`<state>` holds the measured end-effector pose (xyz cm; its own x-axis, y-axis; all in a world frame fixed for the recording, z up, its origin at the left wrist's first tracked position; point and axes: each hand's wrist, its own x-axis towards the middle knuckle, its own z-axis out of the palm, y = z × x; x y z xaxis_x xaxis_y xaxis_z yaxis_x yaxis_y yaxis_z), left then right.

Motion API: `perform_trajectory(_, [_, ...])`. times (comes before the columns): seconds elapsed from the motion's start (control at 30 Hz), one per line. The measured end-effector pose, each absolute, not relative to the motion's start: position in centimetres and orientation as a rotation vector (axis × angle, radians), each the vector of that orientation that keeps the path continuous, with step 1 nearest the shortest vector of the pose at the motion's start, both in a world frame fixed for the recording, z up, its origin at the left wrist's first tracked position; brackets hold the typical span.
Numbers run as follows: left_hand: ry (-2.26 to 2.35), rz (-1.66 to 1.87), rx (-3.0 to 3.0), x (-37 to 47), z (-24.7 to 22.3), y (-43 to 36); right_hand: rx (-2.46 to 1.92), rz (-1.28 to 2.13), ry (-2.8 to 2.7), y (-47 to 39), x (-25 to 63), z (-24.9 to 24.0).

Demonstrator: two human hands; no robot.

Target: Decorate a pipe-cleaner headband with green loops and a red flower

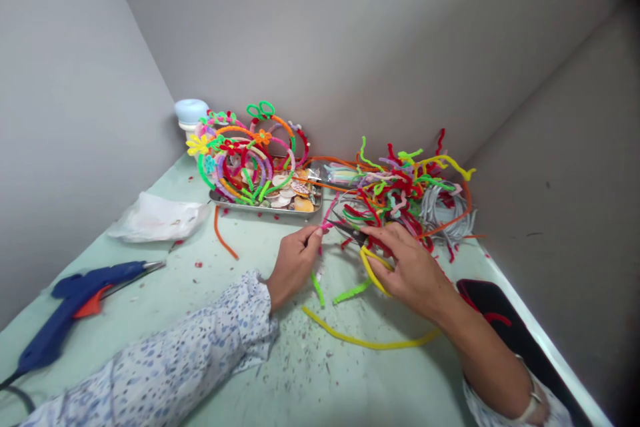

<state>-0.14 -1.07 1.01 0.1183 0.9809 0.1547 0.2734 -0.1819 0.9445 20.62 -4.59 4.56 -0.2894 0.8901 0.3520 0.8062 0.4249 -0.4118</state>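
Near the silver metal tray [270,211], the left hand [296,259] pinches a pink fuzzy stem [328,216]; the right hand [409,271] clasps yellow-handled dark scissors [359,237].

The pale green bench [360,380] is offering passage at near centre; tangled multicoloured fuzzy stems [407,180] are blocking far right.

A pale green table [190,293] is carrying a blue glue gun [93,278] left of the left hand [295,263], a metal tray [275,211] beyond that hand and tangled pipe cleaners [400,180] beyond the right hand [407,267]; a yellow pipe cleaner [370,345] is lying on their near side.
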Motion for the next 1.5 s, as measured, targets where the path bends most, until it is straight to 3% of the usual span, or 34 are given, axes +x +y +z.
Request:
perform_trajectory(0.73, [1.050, 1.068, 1.140, 0.5, 0.7, 0.0, -1.438, -0.102, -2.356, -4.2, 21.9, 4.0])
perform_trajectory(1.5, [0.982, 0.830, 1.178, 0.0, 1.4, 0.3, -1.317, 0.031, -2.446, -3.5, 24.3, 4.2])
